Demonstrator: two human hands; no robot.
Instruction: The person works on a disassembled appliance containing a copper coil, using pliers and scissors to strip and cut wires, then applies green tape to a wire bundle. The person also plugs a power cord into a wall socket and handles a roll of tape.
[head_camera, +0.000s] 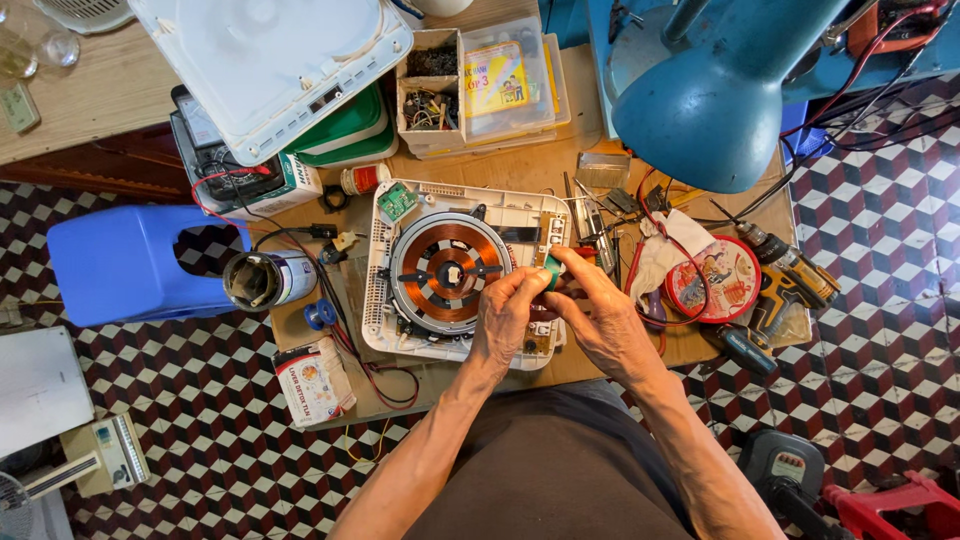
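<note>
A small green roll (553, 268) is pinched between the fingertips of the left hand (507, 318) and the right hand (603, 318), each grip pressed together on it. It is held just above the right edge of the opened white cooker base (392, 330), beside its copper coil (447, 270), on the cluttered surface (520, 165).

Both hands (560, 305) pinch a small green part (551, 271) over the opened induction cooker (455, 275).

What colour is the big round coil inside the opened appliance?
The coil is coppery orange with a black frame, seen clearly in the head view, just left of the hands.
</note>
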